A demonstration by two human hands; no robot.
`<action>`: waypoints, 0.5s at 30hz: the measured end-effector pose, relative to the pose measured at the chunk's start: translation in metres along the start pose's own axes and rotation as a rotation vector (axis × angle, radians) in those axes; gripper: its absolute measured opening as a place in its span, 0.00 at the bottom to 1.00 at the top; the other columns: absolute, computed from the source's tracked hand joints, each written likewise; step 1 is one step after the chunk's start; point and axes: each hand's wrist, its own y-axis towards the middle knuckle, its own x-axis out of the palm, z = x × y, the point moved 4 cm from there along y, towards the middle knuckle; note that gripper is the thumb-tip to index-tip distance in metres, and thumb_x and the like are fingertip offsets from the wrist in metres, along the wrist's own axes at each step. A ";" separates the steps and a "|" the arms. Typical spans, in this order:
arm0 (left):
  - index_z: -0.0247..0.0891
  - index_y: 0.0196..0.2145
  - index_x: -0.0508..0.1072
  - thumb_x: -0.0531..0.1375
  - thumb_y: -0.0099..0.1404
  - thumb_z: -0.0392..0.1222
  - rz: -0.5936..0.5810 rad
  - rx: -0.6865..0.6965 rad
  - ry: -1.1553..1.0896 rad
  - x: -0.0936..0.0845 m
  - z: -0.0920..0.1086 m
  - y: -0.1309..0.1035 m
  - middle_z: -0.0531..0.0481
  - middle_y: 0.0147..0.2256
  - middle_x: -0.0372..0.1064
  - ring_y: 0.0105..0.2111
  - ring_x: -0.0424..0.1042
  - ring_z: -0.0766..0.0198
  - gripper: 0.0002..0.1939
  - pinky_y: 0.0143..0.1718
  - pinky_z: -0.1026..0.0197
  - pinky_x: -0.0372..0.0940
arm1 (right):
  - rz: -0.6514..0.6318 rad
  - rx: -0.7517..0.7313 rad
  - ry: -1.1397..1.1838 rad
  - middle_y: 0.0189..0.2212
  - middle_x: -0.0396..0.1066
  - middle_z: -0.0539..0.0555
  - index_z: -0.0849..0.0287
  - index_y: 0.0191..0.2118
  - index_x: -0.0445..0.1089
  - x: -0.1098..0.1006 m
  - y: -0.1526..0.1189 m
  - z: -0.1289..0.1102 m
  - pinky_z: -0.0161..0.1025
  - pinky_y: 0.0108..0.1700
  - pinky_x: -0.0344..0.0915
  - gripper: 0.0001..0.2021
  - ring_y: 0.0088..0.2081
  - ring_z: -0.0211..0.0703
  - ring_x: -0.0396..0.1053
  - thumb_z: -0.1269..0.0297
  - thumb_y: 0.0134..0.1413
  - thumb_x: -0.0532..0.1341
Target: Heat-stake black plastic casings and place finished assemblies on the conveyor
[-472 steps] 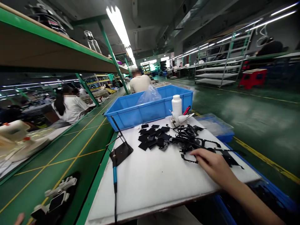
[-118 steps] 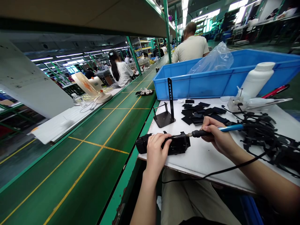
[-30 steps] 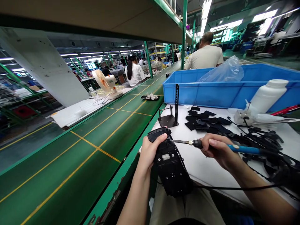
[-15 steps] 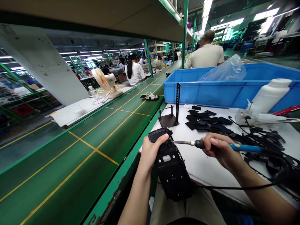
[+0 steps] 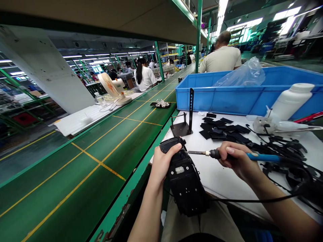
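Observation:
My left hand [image 5: 163, 161] grips the upper end of a long black plastic housing [image 5: 188, 188], its thumb across the top. The housing is tilted above my lap and shows a small pale window and two screw-like dots. In my right hand [image 5: 236, 159] is a blue-handled soldering iron [image 5: 263, 158], held near its black collar. Its metal tip points left and lies at the housing's upper right edge; whether it touches cannot be made out. A black metal stand [image 5: 182, 129] is on the white table just beyond the housing.
Black flat pieces [image 5: 219, 129] and tangled black parts [image 5: 282, 148] lie on the right. Behind them are a blue bin [image 5: 209, 99] and a white bottle [image 5: 294, 101]. A green conveyor [image 5: 101, 148] carries a black tray [image 5: 160, 105]. Two people sit further off.
The tray and the yellow lines on the conveyor have shifted slightly to the left. Both hands, the housing and the iron have hardly moved.

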 end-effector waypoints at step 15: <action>0.37 0.39 0.78 0.66 0.55 0.48 -0.002 -0.014 0.015 0.000 -0.001 -0.002 0.50 0.37 0.77 0.37 0.73 0.60 0.16 0.37 0.66 0.65 | 0.006 0.005 -0.075 0.15 0.56 0.47 0.60 0.23 0.66 -0.003 -0.001 -0.001 0.34 0.20 0.44 0.14 0.17 0.35 0.54 0.58 0.56 0.59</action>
